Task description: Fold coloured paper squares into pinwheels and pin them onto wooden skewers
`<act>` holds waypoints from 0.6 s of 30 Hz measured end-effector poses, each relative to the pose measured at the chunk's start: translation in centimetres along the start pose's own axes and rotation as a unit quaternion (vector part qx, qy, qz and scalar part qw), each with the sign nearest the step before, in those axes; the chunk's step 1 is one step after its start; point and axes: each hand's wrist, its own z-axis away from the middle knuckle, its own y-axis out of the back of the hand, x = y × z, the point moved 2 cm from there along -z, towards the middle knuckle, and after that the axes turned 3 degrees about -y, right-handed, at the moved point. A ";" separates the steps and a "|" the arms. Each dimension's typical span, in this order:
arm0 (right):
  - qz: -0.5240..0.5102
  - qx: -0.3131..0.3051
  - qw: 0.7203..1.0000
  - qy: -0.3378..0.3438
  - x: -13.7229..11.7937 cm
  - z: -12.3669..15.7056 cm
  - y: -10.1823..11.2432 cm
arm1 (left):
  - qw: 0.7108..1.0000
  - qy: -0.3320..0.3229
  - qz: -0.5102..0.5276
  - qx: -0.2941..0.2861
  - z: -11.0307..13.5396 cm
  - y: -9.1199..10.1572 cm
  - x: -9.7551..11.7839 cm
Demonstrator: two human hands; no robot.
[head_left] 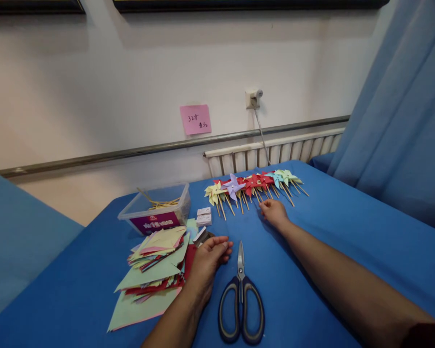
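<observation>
Several paper pinwheels (252, 184) in yellow, purple, red, blue and green lie in a row at the far side of the blue-covered table, wooden sticks toward me. My right hand (274, 213) is closed at the lower end of a stick under the red pinwheels, its fingertips pinched there. Between the paper stack and the scissors, my left hand (213, 258) hovers with fingers loosely bent and nothing visible in it. Dark-handled scissors (241, 295) lie closed just right of it. A stack of coloured paper (155, 273) sits to its left; a small object (202, 236) is partly hidden behind it.
A clear plastic box (155, 212) with thin wooden sticks stands at the back left. Two small white boxes (204, 217) are beside it. Behind the table are a radiator (246, 157), a metal rail (159, 148) and a plugged-in cable (262, 135). A blue curtain (398, 116) hangs right.
</observation>
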 end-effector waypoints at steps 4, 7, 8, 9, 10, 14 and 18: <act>0.061 0.004 0.998 0.011 -0.3 0.3 0.3 | 1.000 0.003 0.005 0.000 -0.1 0.0 0.0; 0.107 0.013 0.994 0.010 -0.5 0.6 0.6 | 1.000 0.002 0.005 -0.003 -0.1 -0.1 0.0; 0.120 0.017 0.993 0.008 -0.6 0.8 0.7 | 1.000 0.002 0.004 -0.003 -0.1 -0.1 0.0; 0.132 0.020 0.991 0.006 -0.7 0.9 0.7 | 1.000 0.002 0.003 -0.003 -0.1 -0.1 0.0; 0.142 0.021 0.990 0.005 -0.7 1.0 0.7 | 1.000 0.002 0.002 -0.002 -0.2 0.0 0.0; 0.176 0.020 0.984 0.007 -1.0 1.6 0.7 | 1.000 0.002 -0.005 -0.007 -0.2 0.0 -0.1; 0.199 0.022 0.980 0.009 -1.1 1.8 0.8 | 0.999 -0.006 -0.028 -0.015 -0.2 0.0 -0.1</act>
